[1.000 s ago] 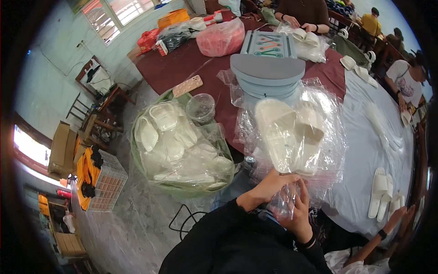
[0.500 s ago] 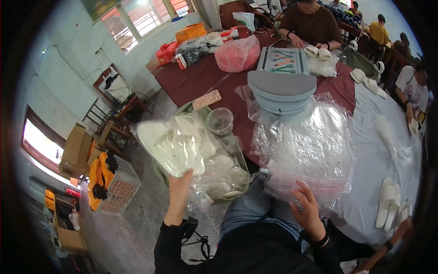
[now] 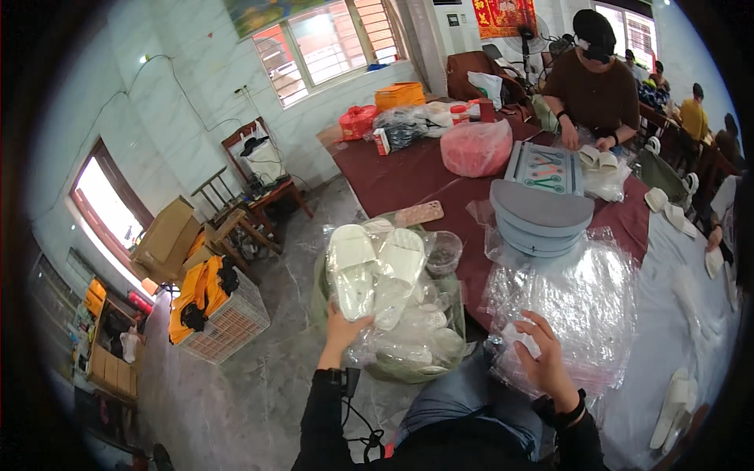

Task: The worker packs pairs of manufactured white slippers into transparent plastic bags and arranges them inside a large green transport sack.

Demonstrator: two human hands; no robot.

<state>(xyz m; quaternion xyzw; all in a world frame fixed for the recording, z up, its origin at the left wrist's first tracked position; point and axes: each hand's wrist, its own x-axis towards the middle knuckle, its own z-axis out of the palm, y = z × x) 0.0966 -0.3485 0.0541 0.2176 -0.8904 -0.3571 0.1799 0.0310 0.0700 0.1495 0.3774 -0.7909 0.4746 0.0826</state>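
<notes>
Gripping bagged slippers (image 3: 399,267) — L hand (image 3: 343,333); R hand (image 3: 547,363) splayed nr bags (image 3: 567,294) — red banner (image 3: 505,17) w/ writing

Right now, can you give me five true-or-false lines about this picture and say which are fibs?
1. The left hand holds bagged slippers. True.
2. The right hand holds slippers too. False: the right hand is by the clear bags, without slippers.
3. The pink bag sits on the table. True.
4. The crate is on the table. False: the crate stands on the floor.
5. The bagged slippers are black. False: they are white.
</notes>
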